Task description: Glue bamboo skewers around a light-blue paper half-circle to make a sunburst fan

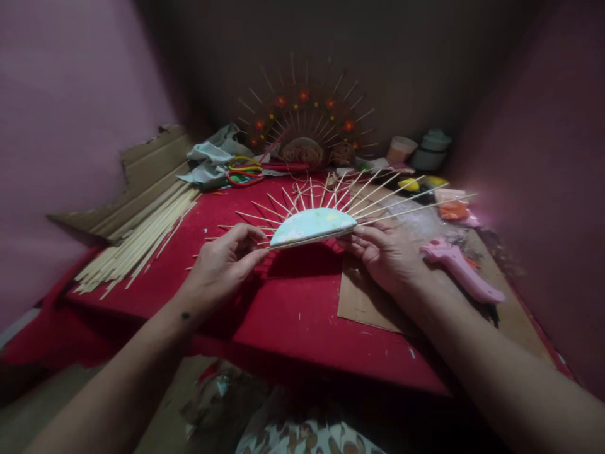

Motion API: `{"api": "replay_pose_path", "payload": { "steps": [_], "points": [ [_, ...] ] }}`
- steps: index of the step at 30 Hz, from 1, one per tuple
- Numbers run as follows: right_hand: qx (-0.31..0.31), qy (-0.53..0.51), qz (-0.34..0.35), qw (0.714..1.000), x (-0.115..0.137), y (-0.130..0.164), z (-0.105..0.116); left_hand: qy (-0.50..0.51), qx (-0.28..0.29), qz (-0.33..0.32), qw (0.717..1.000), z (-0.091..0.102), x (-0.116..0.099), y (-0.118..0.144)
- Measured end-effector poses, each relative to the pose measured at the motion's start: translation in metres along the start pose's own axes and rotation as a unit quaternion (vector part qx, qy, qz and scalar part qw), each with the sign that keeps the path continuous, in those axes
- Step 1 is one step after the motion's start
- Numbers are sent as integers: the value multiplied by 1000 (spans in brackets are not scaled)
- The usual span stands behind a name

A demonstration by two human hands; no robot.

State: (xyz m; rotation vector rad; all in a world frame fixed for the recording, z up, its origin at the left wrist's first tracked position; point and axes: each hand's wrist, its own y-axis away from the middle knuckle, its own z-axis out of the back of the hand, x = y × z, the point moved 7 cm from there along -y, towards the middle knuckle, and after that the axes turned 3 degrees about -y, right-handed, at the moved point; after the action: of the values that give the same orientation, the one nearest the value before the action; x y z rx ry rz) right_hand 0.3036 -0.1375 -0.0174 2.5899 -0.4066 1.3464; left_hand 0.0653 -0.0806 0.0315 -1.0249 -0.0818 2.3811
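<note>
Between my two hands is a half-round cardboard piece (pixel 312 226) covered in pale blue patterned material. Thin wooden sticks (pixel 373 190) fan out from its curved edge like rays. My left hand (pixel 231 258) pinches the left corner, thumb in front, near the lowest sticks. At the right corner, my right hand (pixel 380 252) grips the piece with the thumb on top and fingers beneath. The straight edge faces me, and the piece is raised above the red tablecloth (pixel 283 302), casting a shadow on it.
Loose sticks (pixel 142 243) lie left beside torn cardboard (pixel 146 180). Scissors (pixel 246 171) and cloth (pixel 215 154) sit behind. At right, a pink glue gun (pixel 463 271) rests on a cardboard sheet (pixel 366 299). A flower-decorated stick fan (pixel 305 116) stands at the back, near a lidded container (pixel 432 150).
</note>
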Motion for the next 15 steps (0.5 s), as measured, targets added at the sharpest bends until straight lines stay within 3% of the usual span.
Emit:
{"api": "replay_pose_path", "payload": {
  "steps": [7,15],
  "points": [
    [-11,-17,-4,1000,1,1,-2,-90,6,-25,996,-1,0,-5],
    [3,-28,0,1000,2,1,-1,-51,45,10,998,-5,1,-14]
  ]
}}
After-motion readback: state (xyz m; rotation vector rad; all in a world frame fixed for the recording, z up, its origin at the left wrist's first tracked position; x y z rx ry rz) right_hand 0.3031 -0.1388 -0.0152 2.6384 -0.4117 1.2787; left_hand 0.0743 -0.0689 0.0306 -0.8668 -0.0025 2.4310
